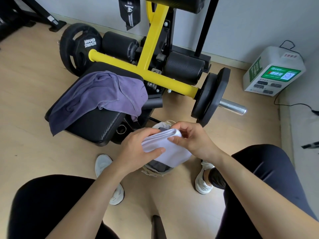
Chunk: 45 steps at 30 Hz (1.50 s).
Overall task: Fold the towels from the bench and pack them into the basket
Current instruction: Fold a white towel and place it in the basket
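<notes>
Two hands on one towel | left hand [136, 150] clasps, right hand [193, 138] pinches folded white towel [172, 152] above basket [155, 172], likely squaring it to fit | purple towel [103, 94] unfolded on bench [96, 126]

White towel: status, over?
Folded white towel gripped by left hand and right hand, above basket. Unfolded purple towel on bench. Nothing in the way.
</notes>
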{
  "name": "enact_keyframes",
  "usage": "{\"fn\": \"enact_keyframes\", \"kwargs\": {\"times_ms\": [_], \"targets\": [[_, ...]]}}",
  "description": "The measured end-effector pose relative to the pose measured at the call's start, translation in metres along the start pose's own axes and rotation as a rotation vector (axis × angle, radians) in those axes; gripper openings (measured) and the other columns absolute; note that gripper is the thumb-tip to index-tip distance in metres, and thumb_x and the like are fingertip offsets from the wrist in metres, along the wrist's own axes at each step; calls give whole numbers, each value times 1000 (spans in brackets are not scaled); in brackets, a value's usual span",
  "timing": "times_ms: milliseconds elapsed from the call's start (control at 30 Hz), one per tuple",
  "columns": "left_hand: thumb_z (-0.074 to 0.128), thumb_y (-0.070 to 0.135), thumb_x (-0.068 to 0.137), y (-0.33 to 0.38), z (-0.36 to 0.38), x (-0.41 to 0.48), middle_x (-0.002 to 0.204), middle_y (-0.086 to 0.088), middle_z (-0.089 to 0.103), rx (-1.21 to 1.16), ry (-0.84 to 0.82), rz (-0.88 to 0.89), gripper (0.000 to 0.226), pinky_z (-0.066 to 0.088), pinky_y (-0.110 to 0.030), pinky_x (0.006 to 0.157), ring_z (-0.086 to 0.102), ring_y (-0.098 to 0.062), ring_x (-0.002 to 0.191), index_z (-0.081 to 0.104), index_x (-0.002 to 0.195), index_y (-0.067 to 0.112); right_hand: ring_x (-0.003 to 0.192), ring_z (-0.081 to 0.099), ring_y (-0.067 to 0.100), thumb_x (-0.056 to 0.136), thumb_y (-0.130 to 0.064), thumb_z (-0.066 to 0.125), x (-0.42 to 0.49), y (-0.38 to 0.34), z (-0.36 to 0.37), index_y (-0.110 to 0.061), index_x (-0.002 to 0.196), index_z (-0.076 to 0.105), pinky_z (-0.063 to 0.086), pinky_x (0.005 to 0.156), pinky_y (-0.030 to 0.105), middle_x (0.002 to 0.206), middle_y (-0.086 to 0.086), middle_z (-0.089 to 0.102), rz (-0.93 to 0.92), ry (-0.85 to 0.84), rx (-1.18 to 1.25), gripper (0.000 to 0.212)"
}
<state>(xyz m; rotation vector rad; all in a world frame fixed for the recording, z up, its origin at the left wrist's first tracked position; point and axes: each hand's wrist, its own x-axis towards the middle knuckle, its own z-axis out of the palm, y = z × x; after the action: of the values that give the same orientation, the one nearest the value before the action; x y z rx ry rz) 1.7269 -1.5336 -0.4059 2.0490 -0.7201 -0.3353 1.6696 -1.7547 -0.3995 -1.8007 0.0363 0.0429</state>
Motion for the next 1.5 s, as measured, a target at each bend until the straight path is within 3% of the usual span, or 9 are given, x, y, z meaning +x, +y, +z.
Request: {"fn": "enact_keyframes", "kwargs": {"times_ms": [200, 300, 567, 700, 800, 967, 1200, 1333, 1500], "targets": [[59, 56, 86, 5, 11, 3, 90, 17, 61, 153, 9, 48, 26, 51, -35, 66, 59, -7, 80, 65, 101, 35, 86, 67, 31, 90, -6, 70, -3, 2, 6, 0, 102, 67, 54, 79, 41, 96, 19, 70, 24, -55, 8, 13], [54, 58, 90, 4, 10, 2, 87, 17, 59, 202, 26, 63, 27, 45, -31, 62, 56, -6, 75, 65, 95, 34, 87, 65, 16, 88, -2, 68, -3, 6, 5, -6, 105, 63, 51, 80, 31, 96, 9, 69, 129, -86, 96, 18], [64, 41, 90, 9, -10, -1, 85, 7, 66, -110, 84, 89, 29, 43, -16, 68, 61, -10, 78, 72, 93, 14, 88, 62, 13, 84, -18, 78, -2, 16, 7, -11, 104, 73, 49, 79, 31, 103, 13, 69, 212, -221, -82, 22], [62, 46, 88, 13, -30, -3, 82, 4, 67, -215, 234, -3, 21, 44, -19, 66, 57, -3, 74, 71, 93, 29, 74, 57, 5, 80, -23, 82, -1, 29, 6, -11, 94, 72, 47, 68, 22, 85, 2, 68, 275, -187, -191, 20], [64, 41, 89, 10, -43, -2, 79, 14, 66, -331, 365, -84, 8, 46, -27, 71, 57, -7, 79, 71, 87, 41, 84, 65, 15, 78, -26, 83, -2, 39, 3, -15, 95, 73, 54, 76, 32, 94, 3, 73, 327, -190, -265, 23], [63, 27, 97, -5, -57, 3, 82, 21, 70, -341, 509, -193, 25, 50, -26, 77, 61, -4, 83, 73, 82, 45, 77, 60, 9, 78, -31, 81, -5, 53, -9, -25, 87, 72, 50, 68, 22, 85, -9, 68, 414, -218, -326, 14], [62, 22, 100, -26, -59, 5, 67, 24, 66, -340, 649, -338, 14, 46, -9, 62, 57, 8, 66, 68, 88, 23, 64, 58, 6, 84, -20, 78, -4, 58, -27, -4, 83, 72, 48, 61, 19, 69, -8, 67, 441, -7, -120, 17], [61, 28, 99, -38, -57, 3, 73, 2, 56, -322, 672, -380, 30, 43, -25, 65, 50, -8, 68, 63, 91, 0, 96, 72, 18, 93, -18, 67, -1, 52, -29, -2, 116, 69, 58, 84, 30, 111, 10, 75, 450, 199, 340, 28], [61, 30, 99, -43, -50, 5, 83, -6, 61, -275, 650, -441, 28, 43, -34, 72, 53, -17, 78, 66, 94, 2, 85, 66, 23, 96, -32, 62, 5, 46, -32, 3, 109, 64, 54, 79, 40, 98, 13, 71, 388, 364, 290, 37]]}}
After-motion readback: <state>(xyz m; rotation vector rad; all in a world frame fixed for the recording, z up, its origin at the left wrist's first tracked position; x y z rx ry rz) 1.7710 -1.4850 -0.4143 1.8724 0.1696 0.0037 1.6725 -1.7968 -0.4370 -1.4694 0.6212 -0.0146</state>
